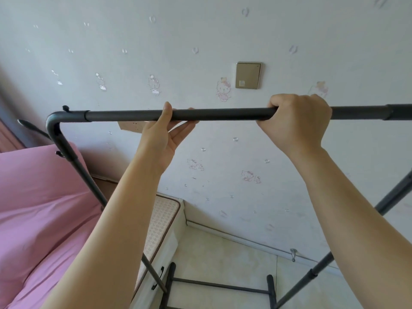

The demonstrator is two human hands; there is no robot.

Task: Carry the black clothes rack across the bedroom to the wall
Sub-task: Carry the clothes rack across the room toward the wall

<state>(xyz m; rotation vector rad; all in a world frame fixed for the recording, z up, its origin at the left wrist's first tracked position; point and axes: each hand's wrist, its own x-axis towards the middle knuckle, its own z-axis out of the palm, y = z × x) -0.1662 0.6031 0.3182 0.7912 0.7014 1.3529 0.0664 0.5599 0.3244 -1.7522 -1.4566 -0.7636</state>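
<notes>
The black clothes rack (223, 114) stands close in front of the pale wall (200, 41), its top bar running level across the view. My right hand (296, 121) is wrapped over the bar right of centre, fingers curled tight around it. My left hand (162, 134) is under the bar left of centre, palm up, thumb over the front and fingers loosely spread behind it, not closed. The rack's left upright slants down past the bed; its base bars (218, 286) rest on the floor below.
A bed with a pink sheet (40, 208) and a beige mattress edge (162, 217) fills the left. A gold wall switch (248, 75) and a socket plate (131, 126) sit on the stickered wall. Pale tiled floor (223, 253) runs along the skirting.
</notes>
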